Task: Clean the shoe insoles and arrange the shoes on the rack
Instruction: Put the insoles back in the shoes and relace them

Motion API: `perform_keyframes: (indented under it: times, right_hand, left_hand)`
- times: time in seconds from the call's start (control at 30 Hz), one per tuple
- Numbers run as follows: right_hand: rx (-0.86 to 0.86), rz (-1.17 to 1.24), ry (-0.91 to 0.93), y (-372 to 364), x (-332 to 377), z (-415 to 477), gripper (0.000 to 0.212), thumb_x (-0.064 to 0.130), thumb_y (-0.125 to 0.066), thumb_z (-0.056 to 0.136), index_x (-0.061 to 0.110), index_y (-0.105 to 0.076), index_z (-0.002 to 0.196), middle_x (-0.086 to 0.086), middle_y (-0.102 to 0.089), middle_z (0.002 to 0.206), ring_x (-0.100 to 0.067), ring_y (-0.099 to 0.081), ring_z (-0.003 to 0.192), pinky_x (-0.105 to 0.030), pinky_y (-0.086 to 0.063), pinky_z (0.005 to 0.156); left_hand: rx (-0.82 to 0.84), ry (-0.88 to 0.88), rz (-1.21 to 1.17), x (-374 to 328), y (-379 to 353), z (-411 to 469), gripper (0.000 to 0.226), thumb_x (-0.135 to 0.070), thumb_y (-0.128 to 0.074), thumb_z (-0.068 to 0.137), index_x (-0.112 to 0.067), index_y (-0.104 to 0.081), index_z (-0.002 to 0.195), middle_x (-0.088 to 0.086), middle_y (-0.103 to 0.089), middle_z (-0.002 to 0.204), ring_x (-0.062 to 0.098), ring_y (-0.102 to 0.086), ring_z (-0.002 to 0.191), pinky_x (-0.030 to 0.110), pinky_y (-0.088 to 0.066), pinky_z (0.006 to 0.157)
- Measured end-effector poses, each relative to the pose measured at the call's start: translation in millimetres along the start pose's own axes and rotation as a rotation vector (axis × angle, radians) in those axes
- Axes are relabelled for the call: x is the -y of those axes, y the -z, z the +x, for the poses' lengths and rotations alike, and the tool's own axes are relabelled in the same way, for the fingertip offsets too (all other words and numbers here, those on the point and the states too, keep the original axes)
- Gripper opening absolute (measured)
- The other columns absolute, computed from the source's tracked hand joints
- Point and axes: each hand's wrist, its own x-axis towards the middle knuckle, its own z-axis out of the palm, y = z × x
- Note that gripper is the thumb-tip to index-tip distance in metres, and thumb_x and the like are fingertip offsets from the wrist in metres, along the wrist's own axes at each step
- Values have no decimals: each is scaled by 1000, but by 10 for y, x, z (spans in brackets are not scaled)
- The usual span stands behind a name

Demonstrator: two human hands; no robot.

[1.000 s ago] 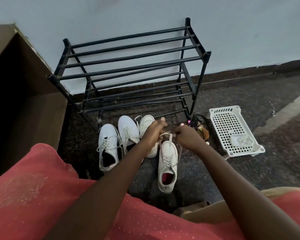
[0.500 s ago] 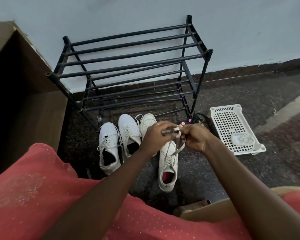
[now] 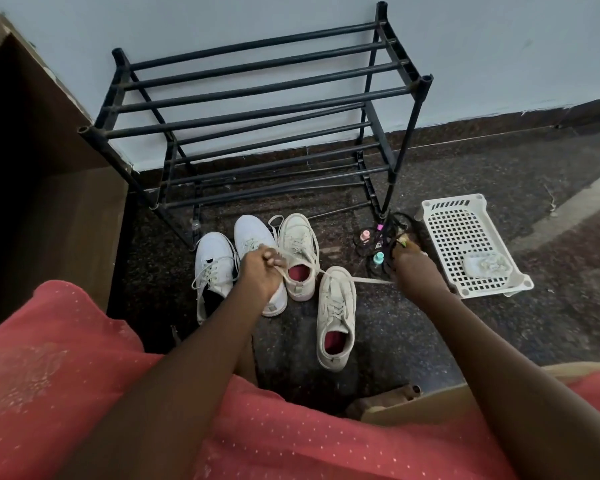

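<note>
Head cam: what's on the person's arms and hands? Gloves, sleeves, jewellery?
No gloves: the left hand and right hand are bare, and so are the forearms, with no sleeve in view. No watch or bracelet shows. A coral-red garment with tiny pale dots covers the lap.

white mesh basket (image 3: 445, 203) on dark speckled floor (image 3: 499, 168), right of frame; pale bundle (image 3: 487, 266) lies in it. just left: pink-capped bottle (image 3: 365, 234), teal-capped bottle (image 3: 378, 258), black cord tangle (image 3: 400, 225). brown panel (image 3: 66, 202), left edge.
</note>
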Motion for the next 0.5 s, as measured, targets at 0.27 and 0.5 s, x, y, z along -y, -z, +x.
perform_keyframes:
  times: [0.27,0.5]
  right_hand:
    - [275,-355,-122,-329,-386,-245,35,8,-35,95,12,-60,120,-8,-61,123,-23,-55,117,-31,-45,93]
    - [315,-280,-227,-493,-302,-206,37,8,-36,96,13,-61,122,-7,-59,126,-22,-54,120,-30,-45,95]
  left_hand:
    - [-307,-261,6,-493,713,453,53,-22,-7,103,9,-33,138,19,-35,147,26,-34,138,26,-31,108]
    - [-388,-56,1172,-107,1043,759,27,-13,-43,95,4,-63,92,17,-72,80,23,-71,78,22,-48,58]
